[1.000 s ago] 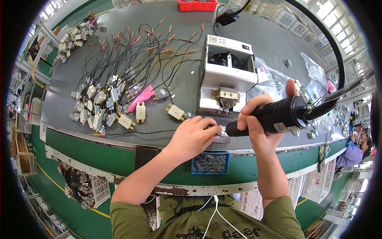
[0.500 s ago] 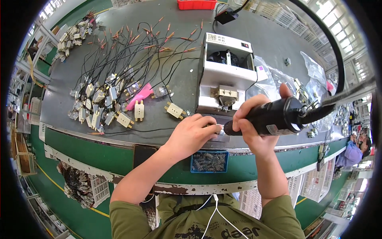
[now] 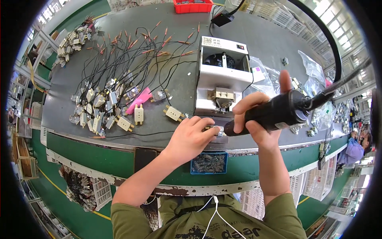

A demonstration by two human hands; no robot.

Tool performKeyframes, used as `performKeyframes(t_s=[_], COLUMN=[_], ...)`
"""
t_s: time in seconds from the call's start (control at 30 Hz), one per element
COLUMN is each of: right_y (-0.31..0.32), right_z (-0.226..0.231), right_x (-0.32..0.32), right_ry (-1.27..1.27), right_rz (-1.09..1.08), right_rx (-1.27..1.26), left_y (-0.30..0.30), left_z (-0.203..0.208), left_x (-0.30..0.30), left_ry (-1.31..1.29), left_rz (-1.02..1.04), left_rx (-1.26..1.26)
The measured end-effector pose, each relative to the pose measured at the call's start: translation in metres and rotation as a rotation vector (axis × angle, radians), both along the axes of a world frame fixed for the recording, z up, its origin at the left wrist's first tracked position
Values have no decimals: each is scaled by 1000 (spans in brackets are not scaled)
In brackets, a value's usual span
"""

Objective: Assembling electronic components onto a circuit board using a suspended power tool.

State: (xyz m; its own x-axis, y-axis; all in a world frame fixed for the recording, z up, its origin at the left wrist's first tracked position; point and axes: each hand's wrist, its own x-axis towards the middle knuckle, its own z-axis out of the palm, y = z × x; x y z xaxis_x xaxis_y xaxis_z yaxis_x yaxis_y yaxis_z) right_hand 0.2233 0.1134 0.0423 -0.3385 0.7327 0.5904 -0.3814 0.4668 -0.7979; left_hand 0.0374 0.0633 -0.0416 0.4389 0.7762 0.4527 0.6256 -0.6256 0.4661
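Note:
My right hand (image 3: 258, 115) is wrapped round a black electric screwdriver (image 3: 274, 113), which lies tilted with its nose toward the left. Just left of that nose, my left hand (image 3: 193, 137) pinches a small pale plug part (image 3: 218, 130) near the table's front edge. My fingers cover most of this part. Whether the screwdriver's bit touches it, I cannot tell. Behind both hands stands a white box-shaped screw feeder (image 3: 225, 73) with an open black drum. A cream plug (image 3: 174, 113) with metal prongs lies to the left of my left hand.
A heap of corded plugs (image 3: 97, 105) spreads over the left of the grey table, with a pink strip (image 3: 139, 100) among them. A blue tray (image 3: 209, 163) of small metal pieces hangs at the front edge. Plastic bags (image 3: 314, 69) lie at right; a red bin (image 3: 193, 6) stands behind.
The screwdriver has drawn slightly right, away from the plug part, and more of that part shows. My left hand keeps its pinch. The whole view has shifted a little.

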Motion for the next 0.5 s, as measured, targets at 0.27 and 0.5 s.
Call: performKeyframes(t_s=[0.27,0.5], right_y=[-27,-28], right_z=[41,39], right_x=[2,2], right_ry=[163,140], right_rz=[-292,-432], right_rx=[31,-14], left_y=[-5,79], left_z=[32,93], left_x=[8,11], left_ry=[-25,-122], left_rz=[108,436], left_rx=[43,420])
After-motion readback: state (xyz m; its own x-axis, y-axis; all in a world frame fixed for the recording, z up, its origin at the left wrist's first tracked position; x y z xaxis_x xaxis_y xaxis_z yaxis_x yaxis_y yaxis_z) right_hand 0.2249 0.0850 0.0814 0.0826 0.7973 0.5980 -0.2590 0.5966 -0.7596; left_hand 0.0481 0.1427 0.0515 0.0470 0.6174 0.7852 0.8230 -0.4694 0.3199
